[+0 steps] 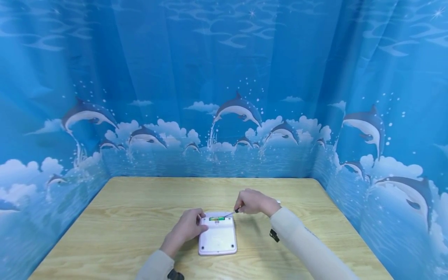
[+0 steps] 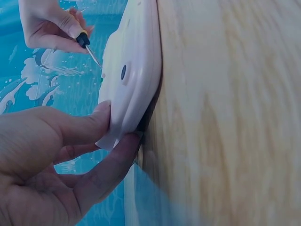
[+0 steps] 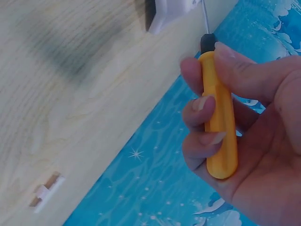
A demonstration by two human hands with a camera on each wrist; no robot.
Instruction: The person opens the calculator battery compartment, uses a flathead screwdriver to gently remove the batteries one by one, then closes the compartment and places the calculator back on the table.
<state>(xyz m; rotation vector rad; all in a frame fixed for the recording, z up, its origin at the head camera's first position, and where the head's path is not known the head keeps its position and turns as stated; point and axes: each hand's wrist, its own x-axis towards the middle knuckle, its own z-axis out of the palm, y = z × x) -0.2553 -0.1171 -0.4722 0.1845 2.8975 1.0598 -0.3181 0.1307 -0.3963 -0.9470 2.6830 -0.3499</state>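
Observation:
A flat white device (image 1: pixel 217 239) lies on the table with its underside up, small dark round feet near its corners. Near its far end, an uncovered slot holds a green battery (image 1: pixel 217 219). My left hand (image 1: pixel 188 225) pinches the device's left edge; in the left wrist view the thumb (image 2: pixel 89 125) presses on the upturned face and a finger reaches under the rim. My right hand (image 1: pixel 252 201) grips a screwdriver (image 3: pixel 220 122) by its yellow handle, fingers curled round it. The thin metal shaft slants down to the left, its tip at the right end of the battery slot.
A small white plastic piece (image 3: pixel 45 192) lies on the wooden table (image 1: pixel 140 202), past my right hand and partly hidden behind that wrist in the head view. A blue curtain (image 1: pixel 224 77) printed with dolphins hangs around the table's back and sides.

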